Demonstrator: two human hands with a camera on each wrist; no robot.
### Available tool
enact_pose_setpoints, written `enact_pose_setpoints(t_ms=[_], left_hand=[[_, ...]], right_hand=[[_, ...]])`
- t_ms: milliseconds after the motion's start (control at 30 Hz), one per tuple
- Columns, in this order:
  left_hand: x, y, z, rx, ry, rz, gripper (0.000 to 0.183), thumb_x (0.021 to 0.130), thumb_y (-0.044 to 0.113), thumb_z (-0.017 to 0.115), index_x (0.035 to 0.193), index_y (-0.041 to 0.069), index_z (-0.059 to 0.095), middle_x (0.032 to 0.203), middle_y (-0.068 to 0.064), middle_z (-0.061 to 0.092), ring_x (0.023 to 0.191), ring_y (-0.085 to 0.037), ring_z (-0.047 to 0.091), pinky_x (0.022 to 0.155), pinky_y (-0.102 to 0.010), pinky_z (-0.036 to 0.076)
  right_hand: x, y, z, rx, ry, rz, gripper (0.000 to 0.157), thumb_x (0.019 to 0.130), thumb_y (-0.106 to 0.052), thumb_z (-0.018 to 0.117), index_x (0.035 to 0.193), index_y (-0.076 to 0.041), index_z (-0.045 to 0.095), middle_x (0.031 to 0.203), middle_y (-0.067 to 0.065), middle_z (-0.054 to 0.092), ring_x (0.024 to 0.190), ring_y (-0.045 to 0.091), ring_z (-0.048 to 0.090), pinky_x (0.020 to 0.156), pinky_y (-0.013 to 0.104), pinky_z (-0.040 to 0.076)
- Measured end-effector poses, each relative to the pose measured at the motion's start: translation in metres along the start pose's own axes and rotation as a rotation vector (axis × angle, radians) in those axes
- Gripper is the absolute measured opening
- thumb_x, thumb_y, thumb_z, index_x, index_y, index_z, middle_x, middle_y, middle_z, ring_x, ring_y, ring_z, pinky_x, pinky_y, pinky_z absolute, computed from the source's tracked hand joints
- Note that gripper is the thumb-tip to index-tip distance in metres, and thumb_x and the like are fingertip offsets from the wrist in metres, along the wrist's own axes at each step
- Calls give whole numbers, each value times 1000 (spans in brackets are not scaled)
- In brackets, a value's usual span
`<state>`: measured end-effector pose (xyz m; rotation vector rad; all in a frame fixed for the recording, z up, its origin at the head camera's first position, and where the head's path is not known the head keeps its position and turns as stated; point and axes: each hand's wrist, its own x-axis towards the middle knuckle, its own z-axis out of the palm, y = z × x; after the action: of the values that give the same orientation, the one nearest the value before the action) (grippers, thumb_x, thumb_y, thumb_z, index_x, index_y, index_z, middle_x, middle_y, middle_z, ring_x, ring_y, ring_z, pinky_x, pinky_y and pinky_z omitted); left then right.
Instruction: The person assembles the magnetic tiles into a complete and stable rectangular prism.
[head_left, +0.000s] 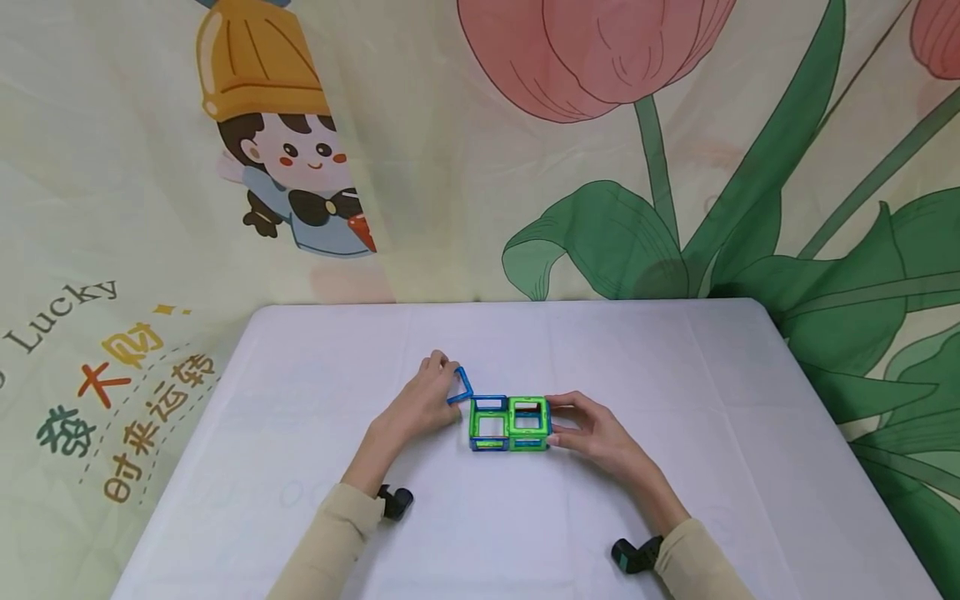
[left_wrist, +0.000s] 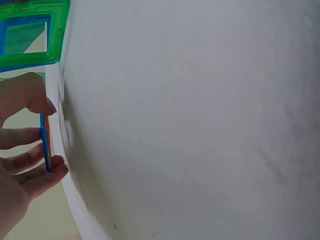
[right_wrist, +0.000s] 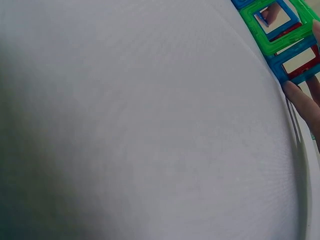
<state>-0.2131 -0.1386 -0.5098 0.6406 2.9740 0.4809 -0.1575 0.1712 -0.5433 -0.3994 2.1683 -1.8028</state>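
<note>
A low box of magnetic tiles (head_left: 509,425), built from green and blue open square frames, stands on the table. At its right end, my right hand (head_left: 600,429) grips it, the thumb by the near corner and the fingers at the far one. In the right wrist view the thumb lies against a blue tile (right_wrist: 280,65), with red edges showing inside the box. My left hand (head_left: 422,400) pinches a loose blue magnetic tile (head_left: 467,382) just beyond the box's far left corner. The left wrist view has this tile (left_wrist: 45,142) edge-on between thumb and fingers.
A white cloth covers the table (head_left: 345,350), whose far edge meets a printed backdrop (head_left: 435,208) with tulips and a cartoon figure. Each wrist carries a small black camera, one by the left sleeve (head_left: 330,533) and one by the right sleeve (head_left: 701,562).
</note>
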Motion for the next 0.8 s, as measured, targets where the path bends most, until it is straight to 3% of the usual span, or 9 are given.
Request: enact_pose_setpoints(t_ms=[267, 567, 800], left_hand=[[-1, -3, -1, 8, -7, -48, 68, 81, 1, 68, 144, -3, 46, 138, -19, 47, 121, -34, 46, 93, -43, 53], [-9, 0, -9, -4, 80, -28, 66, 86, 2, 75, 145, -4, 48, 146, -19, 49, 130, -35, 46, 107, -46, 50], [-15, 2, -15, -12, 99, -17, 71, 88, 3, 75, 153, 6, 46, 148, -16, 48, 129, -34, 46, 101, -45, 53]], right_hand=[[0, 0, 0, -1, -3, 3, 58, 87, -15, 83, 139, -12, 57, 150, 14, 50, 141, 37, 49, 104, 31, 51], [-1, -1, 0, -11, 0, 0, 59, 88, -15, 83, 140, -12, 56, 150, 13, 49, 140, 36, 51, 102, 29, 52], [-1, -1, 1, -43, 7, 6, 58, 89, -19, 82, 141, -16, 56, 150, 11, 50, 140, 34, 52, 102, 28, 52]])
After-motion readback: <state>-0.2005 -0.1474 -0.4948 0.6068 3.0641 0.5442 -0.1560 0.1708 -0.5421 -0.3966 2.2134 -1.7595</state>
